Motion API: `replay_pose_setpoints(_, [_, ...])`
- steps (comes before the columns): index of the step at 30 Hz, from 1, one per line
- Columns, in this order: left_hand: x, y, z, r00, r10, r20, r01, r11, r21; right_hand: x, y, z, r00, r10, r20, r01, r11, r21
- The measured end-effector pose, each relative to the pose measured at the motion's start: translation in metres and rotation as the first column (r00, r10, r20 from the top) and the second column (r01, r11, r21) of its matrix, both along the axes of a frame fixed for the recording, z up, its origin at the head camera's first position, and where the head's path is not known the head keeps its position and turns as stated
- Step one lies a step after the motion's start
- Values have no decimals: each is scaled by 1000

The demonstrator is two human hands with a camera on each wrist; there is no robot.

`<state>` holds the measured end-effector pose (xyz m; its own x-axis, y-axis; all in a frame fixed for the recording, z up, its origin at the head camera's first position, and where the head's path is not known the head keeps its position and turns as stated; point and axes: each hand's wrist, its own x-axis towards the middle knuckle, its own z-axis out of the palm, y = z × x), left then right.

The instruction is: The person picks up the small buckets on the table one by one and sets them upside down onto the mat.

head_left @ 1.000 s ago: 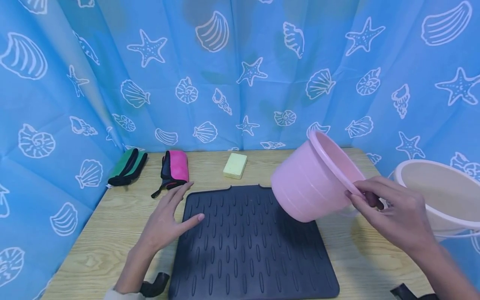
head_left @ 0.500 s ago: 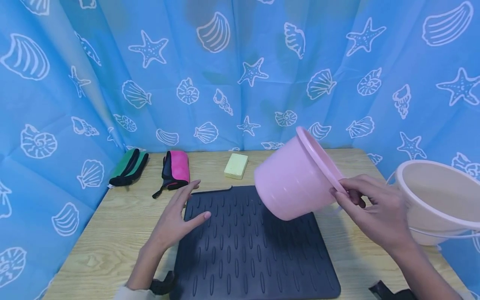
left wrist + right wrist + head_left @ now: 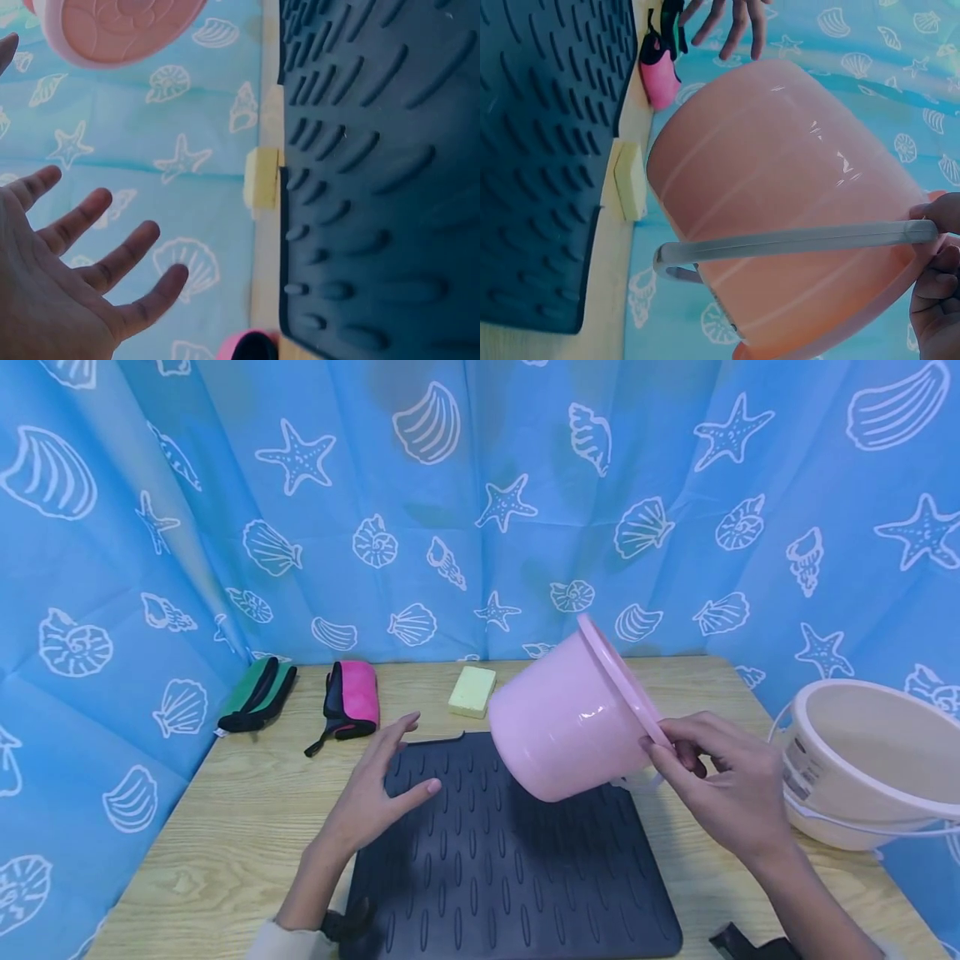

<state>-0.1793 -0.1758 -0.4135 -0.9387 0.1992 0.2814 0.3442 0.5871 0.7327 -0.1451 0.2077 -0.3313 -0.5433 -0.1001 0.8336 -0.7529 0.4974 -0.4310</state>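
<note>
A pink bucket (image 3: 566,718) hangs tilted above the dark ribbed mat (image 3: 480,868), its mouth toward the right. My right hand (image 3: 723,781) pinches its rim between thumb and fingers. In the right wrist view the bucket's pale handle (image 3: 795,241) hangs across its side. My left hand (image 3: 375,789) is held over the mat's left part, fingers spread and thumb out, apart from the bucket. The left wrist view shows those spread fingers (image 3: 124,259) and the bucket's base (image 3: 120,30).
A cream bucket (image 3: 832,785) with a wire handle stands at the right of the wooden table (image 3: 225,827). Along the back lie a yellow sponge (image 3: 472,691), a pink-and-black pouch-like item (image 3: 358,697) and a green-and-black one (image 3: 258,693). A blue shell-print curtain (image 3: 450,510) hangs behind.
My right hand has carried the pink bucket leftward over the mat, away from the cream bucket. The left hand has shifted right and slightly up, toward the pink bucket.
</note>
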Motion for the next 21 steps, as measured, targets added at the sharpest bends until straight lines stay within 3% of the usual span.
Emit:
replay_pose_setpoints(11, [-5,9,-2,999,-42,-8,43,995,85,6,-26,4,999,3,41,-1,998,-55])
replay_pose_setpoints(21, [-10,18,-1,996,-85,-1,83,981,176,3,-43,-2,998,24,60,-18,995,-99])
